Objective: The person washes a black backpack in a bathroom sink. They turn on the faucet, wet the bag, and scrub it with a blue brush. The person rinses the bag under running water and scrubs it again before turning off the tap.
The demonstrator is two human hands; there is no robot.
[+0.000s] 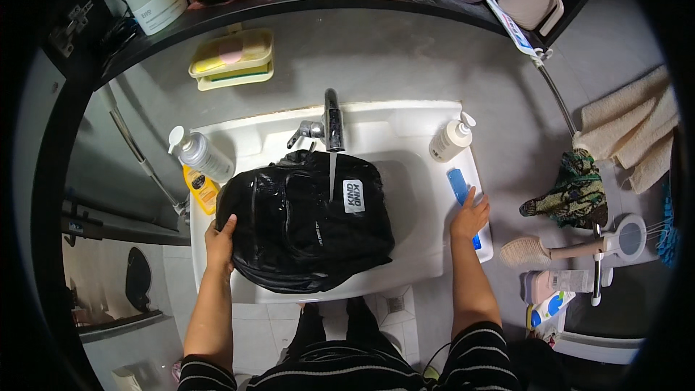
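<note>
1. Where left uncovered by the black backpack (304, 221), shows bare white sink (427, 210) mostly on the right, giving sideways room between the bag's right side and the right rim.
2. Tightest on the far left, with a pump bottle (206, 156) and a yellow bottle (200, 190) side by side, right beside the bag's edge.
3. Bounded on the far side by a chrome faucet (332, 123), its spout just above the bag's far part, with a stream of water (333, 174) falling onto the dark fabric.
4. On the near side, hides much of the near rim beneath the bag, just ahead of the person's legs.
5. Narrowed at the far right corner by another pump bottle (450, 143).
6. Touching the bag's left edge with the left hand (221, 242), thumb against the fabric, other fingers partly hidden; cannot tell how firmly closed.
7. Laid over a long blue object (457, 185) on the right rim with the right hand (470, 219), fingers slightly bent; cannot tell whether gripped.
8. Placed between both hands: touching the left, well apart from the right, pocketed side up, white patch (353, 196) toward the far right.
</note>
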